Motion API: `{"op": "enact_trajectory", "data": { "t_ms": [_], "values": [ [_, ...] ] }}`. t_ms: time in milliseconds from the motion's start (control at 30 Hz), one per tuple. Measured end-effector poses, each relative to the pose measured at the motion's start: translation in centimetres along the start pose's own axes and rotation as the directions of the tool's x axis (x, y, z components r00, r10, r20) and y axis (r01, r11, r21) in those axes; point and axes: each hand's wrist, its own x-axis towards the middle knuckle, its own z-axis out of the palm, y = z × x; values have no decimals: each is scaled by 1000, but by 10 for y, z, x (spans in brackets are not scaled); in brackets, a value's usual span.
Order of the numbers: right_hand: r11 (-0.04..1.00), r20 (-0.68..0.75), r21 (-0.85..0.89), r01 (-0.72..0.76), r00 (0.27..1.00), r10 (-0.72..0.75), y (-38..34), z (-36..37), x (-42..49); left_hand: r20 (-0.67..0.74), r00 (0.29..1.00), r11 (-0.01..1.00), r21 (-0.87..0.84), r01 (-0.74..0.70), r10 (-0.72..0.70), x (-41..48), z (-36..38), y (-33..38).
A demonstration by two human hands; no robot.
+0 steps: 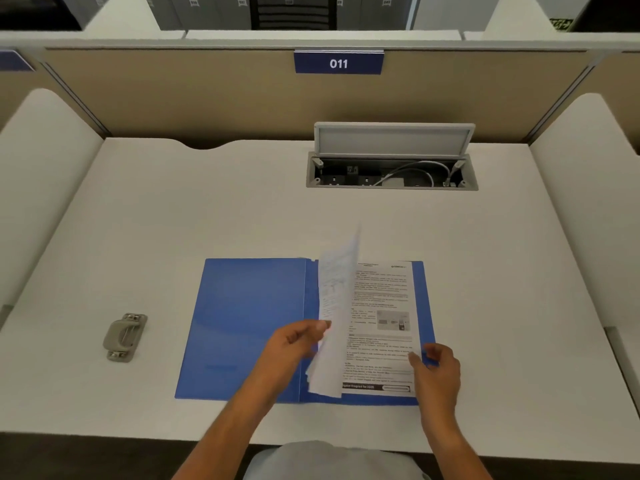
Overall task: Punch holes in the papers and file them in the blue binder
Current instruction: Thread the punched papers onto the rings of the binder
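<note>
left hand (298,341) – lifts sheet (334,306) | right hand (437,367) – on blue binder (249,323)

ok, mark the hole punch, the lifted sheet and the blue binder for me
hole punch (124,337): head view, middle of its grey handle.
lifted sheet (336,299): head view, middle of the raised page.
blue binder (249,323): head view, bare inside of the open left cover.

Bright, even overhead light, soft faint shadows, wide-angle bending at edges — lifted sheet (337,306) motion-blurred

white desk (242,216), open cable box (391,173) at back, blue "011" sign (338,63) on partition (173,95)
</note>
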Motion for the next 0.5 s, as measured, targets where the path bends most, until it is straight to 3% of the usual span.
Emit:
{"op": "enact_trajectory", "data": {
  "t_ms": [100,167,333,500],
  "values": [
    [995,61,94,-19,998,13,-5,-6,-3,-319,947,999,9,31,-27,7,-20,-21],
    [985,134,161,-69,990,47,-10,-11,-5,-407,914,994,98,54,-9,7,-34,-33],
    [909,360,214,-358,894,267,-25,-21,-1,-286,940,886,462,-36,187,25,-24,-59],
    [984,259,92,-151,958,123,-5,-25,12,-34,933,670,706,-230,357,54,17,-67]
  ]
}}
